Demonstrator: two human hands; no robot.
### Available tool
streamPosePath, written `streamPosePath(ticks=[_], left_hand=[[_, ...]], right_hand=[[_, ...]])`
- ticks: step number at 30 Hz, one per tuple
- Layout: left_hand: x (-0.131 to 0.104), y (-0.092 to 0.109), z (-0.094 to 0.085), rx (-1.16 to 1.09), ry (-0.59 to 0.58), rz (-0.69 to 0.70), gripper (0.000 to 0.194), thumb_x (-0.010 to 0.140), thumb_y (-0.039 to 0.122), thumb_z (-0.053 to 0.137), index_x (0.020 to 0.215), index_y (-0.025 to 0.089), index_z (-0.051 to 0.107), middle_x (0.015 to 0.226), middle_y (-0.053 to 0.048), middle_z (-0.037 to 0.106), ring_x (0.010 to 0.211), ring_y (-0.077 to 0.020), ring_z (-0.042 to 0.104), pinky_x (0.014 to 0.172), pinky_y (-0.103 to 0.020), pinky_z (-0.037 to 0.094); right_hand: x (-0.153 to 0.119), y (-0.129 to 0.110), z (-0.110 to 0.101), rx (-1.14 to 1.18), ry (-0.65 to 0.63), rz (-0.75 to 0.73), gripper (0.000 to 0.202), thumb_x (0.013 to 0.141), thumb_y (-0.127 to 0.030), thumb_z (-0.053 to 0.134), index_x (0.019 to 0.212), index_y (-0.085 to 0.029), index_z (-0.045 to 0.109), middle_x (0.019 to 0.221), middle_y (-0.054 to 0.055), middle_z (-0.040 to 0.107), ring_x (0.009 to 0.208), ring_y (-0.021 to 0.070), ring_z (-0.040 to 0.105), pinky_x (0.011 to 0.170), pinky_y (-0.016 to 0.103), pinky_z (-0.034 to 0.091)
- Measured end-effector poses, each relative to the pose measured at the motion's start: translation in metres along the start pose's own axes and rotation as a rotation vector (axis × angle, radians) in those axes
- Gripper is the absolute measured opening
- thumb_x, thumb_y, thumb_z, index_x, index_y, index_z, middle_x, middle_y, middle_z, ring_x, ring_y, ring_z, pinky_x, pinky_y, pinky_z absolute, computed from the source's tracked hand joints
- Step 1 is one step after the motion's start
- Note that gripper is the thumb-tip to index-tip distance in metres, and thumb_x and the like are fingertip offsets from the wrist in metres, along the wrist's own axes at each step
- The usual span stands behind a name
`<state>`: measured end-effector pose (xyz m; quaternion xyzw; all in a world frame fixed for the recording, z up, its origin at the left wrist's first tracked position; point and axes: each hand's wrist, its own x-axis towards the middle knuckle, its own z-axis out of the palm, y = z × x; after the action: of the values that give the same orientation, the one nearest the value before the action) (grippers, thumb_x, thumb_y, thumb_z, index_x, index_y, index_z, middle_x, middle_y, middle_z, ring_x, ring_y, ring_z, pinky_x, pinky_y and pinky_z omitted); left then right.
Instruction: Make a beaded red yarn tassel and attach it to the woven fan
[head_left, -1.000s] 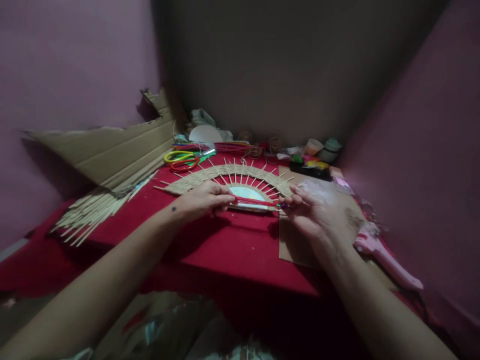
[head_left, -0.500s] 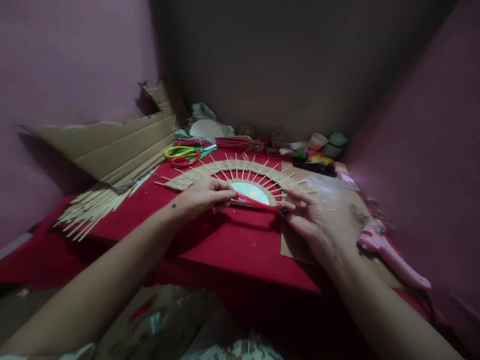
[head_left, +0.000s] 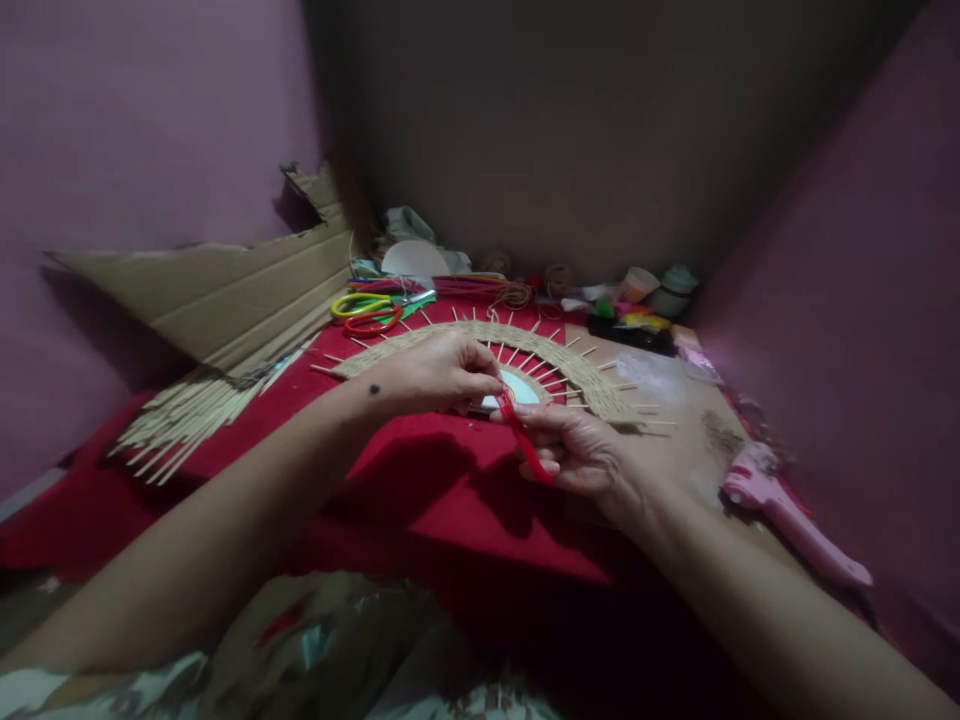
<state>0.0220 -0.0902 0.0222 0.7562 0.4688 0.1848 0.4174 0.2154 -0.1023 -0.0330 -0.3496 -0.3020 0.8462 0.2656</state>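
Note:
A bundle of red thread (head_left: 529, 452) is held between my two hands over the middle of the table. My left hand (head_left: 450, 370) pinches its upper end with thumb and forefinger. Just below and to the right, my right hand (head_left: 576, 448) is closed on the same bundle, whose lower end droops across its fingers. Behind them lies a half-round woven fan shape (head_left: 555, 350) of tan cord on thin sticks that spread like rays. Its pale half-disc centre (head_left: 523, 388) is partly covered by my hands.
Scissors (head_left: 367, 315) with yellow and red handles lie back left, beside loose thin sticks (head_left: 180, 425) and leaning cardboard (head_left: 247, 290). A pink glue gun (head_left: 787, 515) rests on a board at right. Cups (head_left: 637, 285) and cord rolls line the back wall.
My right hand has moved left and turned, closing in on my left hand. The red thread, stretched sideways before, now bunches and hangs down. My left hand has shifted slightly right.

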Motion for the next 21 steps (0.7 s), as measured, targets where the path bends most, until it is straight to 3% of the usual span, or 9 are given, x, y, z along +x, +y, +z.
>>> streamPosePath(ticks=[5,10,12,14,17,19,21], left_hand=[[-0.001,-0.003,0.000,0.001,-0.021,-0.016,0.018,0.076,0.028,0.057,0.075,0.012,0.066,0.058,0.000,0.058,0.051,-0.0086,0.048,0.048,-0.020,0.035],[-0.005,-0.018,-0.012,-0.104,0.056,-0.072,0.021,0.078,0.033,0.060,0.078,0.013,0.065,0.054,0.001,0.056,0.046,-0.0086,0.048,0.046,-0.021,0.036],[-0.005,-0.029,-0.028,-0.080,0.138,-0.100,0.023,0.078,0.035,0.060,0.081,0.013,0.066,0.055,0.000,0.056,0.046,-0.0090,0.048,0.046,-0.022,0.038],[-0.002,-0.044,-0.051,0.046,0.303,-0.136,0.024,0.080,0.035,0.059,0.087,0.013,0.067,0.059,-0.002,0.060,0.050,-0.0104,0.052,0.049,-0.023,0.041],[0.004,-0.069,-0.092,0.496,0.564,-0.331,0.028,0.082,0.030,0.051,0.098,0.016,0.069,0.075,-0.006,0.069,0.066,-0.0160,0.062,0.058,-0.026,0.046],[0.009,-0.086,-0.117,0.629,0.639,-0.415,0.029,0.080,0.028,0.053,0.098,0.015,0.071,0.090,-0.011,0.072,0.081,-0.0222,0.065,0.067,-0.031,0.047],[0.015,-0.099,-0.134,0.709,0.631,-0.473,0.028,0.077,0.028,0.055,0.095,0.015,0.072,0.094,-0.013,0.072,0.088,-0.0257,0.065,0.070,-0.032,0.047]], right_hand=[[0.005,0.000,-0.002,-0.073,-0.052,0.039,0.012,0.072,-0.021,0.072,0.077,-0.010,0.069,0.037,-0.013,0.021,0.041,0.0031,0.005,0.035,0.017,0.014],[0.010,-0.001,-0.002,-0.130,0.008,-0.012,0.014,0.072,-0.021,0.072,0.075,-0.007,0.070,0.036,-0.013,0.021,0.039,0.0024,0.006,0.034,0.018,0.012],[0.011,-0.001,-0.003,-0.155,0.026,-0.037,0.014,0.070,-0.021,0.073,0.074,-0.008,0.070,0.037,-0.013,0.022,0.038,0.0022,0.007,0.033,0.018,0.012],[0.012,0.000,-0.004,-0.176,0.040,-0.071,0.016,0.068,-0.022,0.076,0.073,-0.008,0.070,0.036,-0.013,0.022,0.038,0.0021,0.008,0.033,0.018,0.012],[0.014,0.003,-0.005,-0.210,0.047,-0.119,0.021,0.065,-0.026,0.079,0.072,-0.009,0.070,0.036,-0.012,0.024,0.036,0.0023,0.012,0.032,0.019,0.014],[0.015,0.005,-0.007,-0.228,0.033,-0.141,0.022,0.064,-0.029,0.080,0.071,-0.010,0.071,0.036,-0.012,0.026,0.034,0.0025,0.015,0.031,0.019,0.016],[0.016,0.006,-0.008,-0.244,0.015,-0.165,0.023,0.064,-0.031,0.080,0.070,-0.011,0.071,0.036,-0.011,0.029,0.033,0.0026,0.018,0.031,0.019,0.018]])
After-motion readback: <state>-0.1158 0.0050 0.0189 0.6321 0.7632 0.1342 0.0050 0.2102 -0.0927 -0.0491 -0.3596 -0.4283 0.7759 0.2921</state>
